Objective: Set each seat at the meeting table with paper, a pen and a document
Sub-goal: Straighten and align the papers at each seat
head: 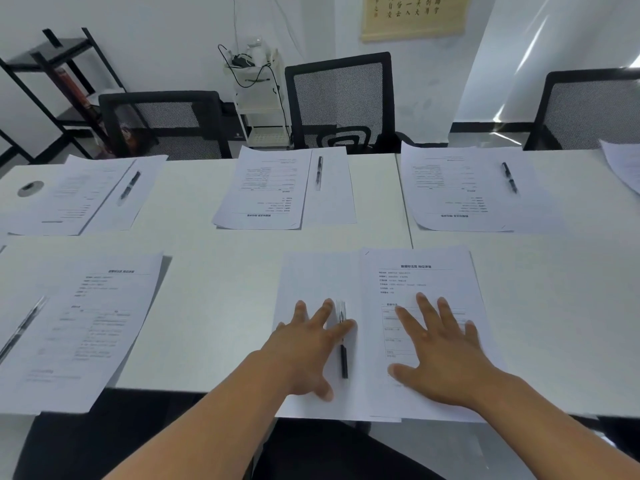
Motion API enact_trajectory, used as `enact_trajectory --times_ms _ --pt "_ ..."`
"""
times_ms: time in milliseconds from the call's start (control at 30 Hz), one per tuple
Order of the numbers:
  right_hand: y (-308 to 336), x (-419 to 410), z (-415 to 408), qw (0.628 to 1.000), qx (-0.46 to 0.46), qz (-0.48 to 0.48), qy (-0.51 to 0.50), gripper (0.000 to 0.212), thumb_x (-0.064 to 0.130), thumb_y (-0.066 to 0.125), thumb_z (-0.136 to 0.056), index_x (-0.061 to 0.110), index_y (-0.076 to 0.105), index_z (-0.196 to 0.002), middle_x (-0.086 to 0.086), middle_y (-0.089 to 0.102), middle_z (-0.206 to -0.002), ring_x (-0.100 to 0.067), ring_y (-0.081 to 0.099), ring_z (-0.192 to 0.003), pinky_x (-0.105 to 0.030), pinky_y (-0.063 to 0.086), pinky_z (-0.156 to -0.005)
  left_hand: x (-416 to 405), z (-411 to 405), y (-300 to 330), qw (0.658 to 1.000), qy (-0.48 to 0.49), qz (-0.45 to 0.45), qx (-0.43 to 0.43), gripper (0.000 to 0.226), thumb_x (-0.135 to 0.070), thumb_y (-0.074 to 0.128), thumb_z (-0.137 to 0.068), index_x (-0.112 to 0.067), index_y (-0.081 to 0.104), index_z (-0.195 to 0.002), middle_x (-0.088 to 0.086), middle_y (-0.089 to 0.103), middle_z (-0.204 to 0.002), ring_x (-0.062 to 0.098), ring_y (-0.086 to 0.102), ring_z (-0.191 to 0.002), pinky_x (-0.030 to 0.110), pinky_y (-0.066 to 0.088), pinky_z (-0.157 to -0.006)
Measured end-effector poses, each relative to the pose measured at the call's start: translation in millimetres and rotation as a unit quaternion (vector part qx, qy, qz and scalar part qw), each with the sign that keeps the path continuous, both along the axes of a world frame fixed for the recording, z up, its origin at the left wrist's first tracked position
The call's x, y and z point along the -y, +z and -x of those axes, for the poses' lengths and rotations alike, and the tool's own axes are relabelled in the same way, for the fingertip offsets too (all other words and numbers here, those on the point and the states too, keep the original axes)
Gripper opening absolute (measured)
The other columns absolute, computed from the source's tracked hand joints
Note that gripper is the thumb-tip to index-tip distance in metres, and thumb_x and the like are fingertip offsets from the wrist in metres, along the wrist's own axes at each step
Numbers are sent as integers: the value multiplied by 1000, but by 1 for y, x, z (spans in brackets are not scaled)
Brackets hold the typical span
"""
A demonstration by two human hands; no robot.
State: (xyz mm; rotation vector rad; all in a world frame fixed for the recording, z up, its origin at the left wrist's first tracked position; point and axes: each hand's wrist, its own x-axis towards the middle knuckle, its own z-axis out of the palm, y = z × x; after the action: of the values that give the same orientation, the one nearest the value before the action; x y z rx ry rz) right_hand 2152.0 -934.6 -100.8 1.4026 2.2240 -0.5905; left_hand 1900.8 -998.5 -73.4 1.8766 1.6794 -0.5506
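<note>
White printed document [426, 327]: flat at the near-centre seat, overlapping the right edge of the plain sheet, near edge just past the table lip.
Plain white paper sheet [311, 282]: just left of the document, partly under it.
Black pen [343, 355]: lying lengthwise on the plain sheet, beside the document's left edge.
Left hand [311, 344]: fingers spread and straight, flat on the plain sheet, fingertips touching the pen's upper end; gripping nothing.
Right hand [440, 351]: fingers splayed, palm down on the document; gripping nothing.
Step in hand: probably squaring up this seat's set.
Pale grey meeting table [221, 306]: three far seats and the near-left seat each showing paper, document and pen.
Far right edge: another sheet corner [623, 168], contents unclear.
Next move: likely lifting both palms without dragging the sheets, then checking the far-right seat.
</note>
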Motion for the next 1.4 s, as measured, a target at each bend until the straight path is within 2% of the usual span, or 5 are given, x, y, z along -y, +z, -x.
enact_trajectory --times_ms 667,833,1100,1267,1400 --pt "5 3 1 1000 -5 -5 -7 107 82 46 -95 40 -17 -170 0 -38 -174 -35 -34 -161 -73 0 -128 1 -3 3 1000 17 -3 7 118 -44 90 -86 -50 7 -170 -10 -15 -182 42 -12 -168 62 34 -127" --pt "13 5 -3 1000 -6 -9 -6 108 82 46 -94 39 -17 -170 0 -37 -175 -36 -35 -161 -74 0 -127 3 -4 5 1000 17 -13 1 117 -42 92 -85 -49 10 -169 -10 -12 -181 41 -6 -167 58 44 -121" --pt "36 17 -17 999 -8 -34 11 105 80 44 -96 37 -15 -171 -2 -31 -177 -36 -30 -163 -73 -5 -127 12 -16 26 999 43 -22 -22 124 -48 91 -85 -50 3 -172 -7 -21 -182 44 -14 -168 74 25 -128" --pt "59 33 -24 997 -13 -54 54 102 78 40 -98 32 -14 -172 -5 -22 -180 -34 -29 -163 -64 -12 -131 33 -35 53 995 36 -65 -59 118 -59 84 -89 -43 3 -173 -2 -14 -183 45 -10 -168 74 26 -126" --pt "83 48 -24 996 -25 -56 68 102 76 42 -98 33 -13 -172 -4 -22 -180 -34 -26 -164 -64 -11 -131 53 -53 80 992 42 -84 -89 111 -62 77 -93 -39 2 -173 1 -13 -183 45 -9 -168 76 24 -126"
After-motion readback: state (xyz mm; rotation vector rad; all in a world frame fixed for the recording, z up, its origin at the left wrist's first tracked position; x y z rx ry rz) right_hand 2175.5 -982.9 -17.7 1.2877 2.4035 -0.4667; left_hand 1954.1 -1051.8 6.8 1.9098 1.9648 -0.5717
